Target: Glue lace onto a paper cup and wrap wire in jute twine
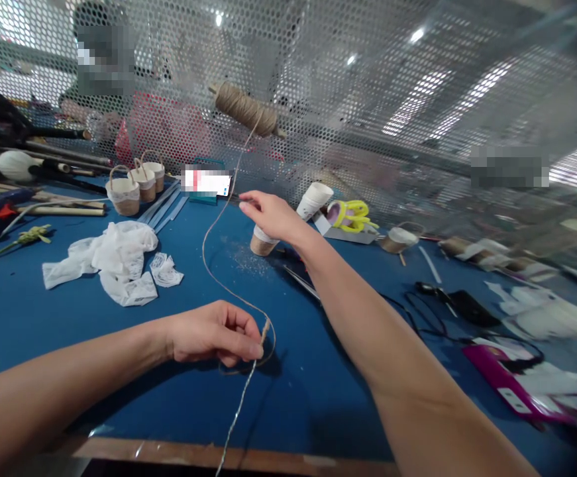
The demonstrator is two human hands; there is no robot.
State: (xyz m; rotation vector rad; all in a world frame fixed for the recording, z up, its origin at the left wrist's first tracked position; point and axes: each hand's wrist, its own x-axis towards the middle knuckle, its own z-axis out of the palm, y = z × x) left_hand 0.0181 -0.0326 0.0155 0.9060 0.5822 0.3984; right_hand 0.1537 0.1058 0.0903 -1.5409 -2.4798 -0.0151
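My left hand point(218, 334) is closed in a pinch on a thin core wrapped with brown twine point(265, 330). Below the pinch, a pale twisted strand point(238, 411) runs down past the table's front edge. A loose length of the twine loops up from there to a spool of twine point(246, 109) hung on the mesh. My right hand point(268, 215) reaches forward beside this length, thumb and fingers stretched out and apart; contact with the twine is unclear. Under it stands a small burlap cup point(263, 242) with a white rim, partly hidden.
Three small handled baskets point(124, 197) stand at back left, behind crumpled white lace point(119, 255). A blue glue gun point(0, 212) lies far left. Metal tweezers point(302, 283) lie beneath my right forearm. Yellow-handled scissors point(352, 215), cables and a magenta power strip point(511, 387) are on the right.
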